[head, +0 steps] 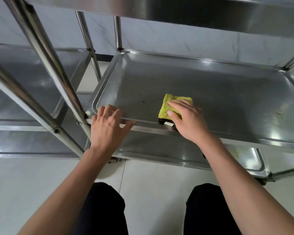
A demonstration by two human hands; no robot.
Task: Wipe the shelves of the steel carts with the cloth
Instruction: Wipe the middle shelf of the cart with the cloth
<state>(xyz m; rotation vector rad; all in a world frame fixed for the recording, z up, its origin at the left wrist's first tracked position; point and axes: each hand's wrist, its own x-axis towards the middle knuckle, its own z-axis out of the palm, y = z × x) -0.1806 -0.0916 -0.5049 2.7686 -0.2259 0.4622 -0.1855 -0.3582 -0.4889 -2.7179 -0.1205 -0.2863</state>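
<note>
Cloth [170, 106] under right hand [188, 119] — on shelf [227, 92]

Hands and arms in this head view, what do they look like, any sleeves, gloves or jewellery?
Both arms are bare from the frame's bottom edge to the wrist, with no sleeves showing. The left hand and the right hand wear no gloves, and no rings, watch or bracelet can be seen. The fingernails look short and unpainted.

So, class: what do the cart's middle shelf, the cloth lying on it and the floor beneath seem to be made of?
Middle shelf: looks like stainless steel with a brushed, semi-glossy finish; it shows soft grey reflections and bright glints at the rim.
Cloth: probably microfibre; fuzzy yellow-green pile with a dark edge.
Floor: seemingly pale glazed tile; smooth, with a thin straight joint line.
</note>
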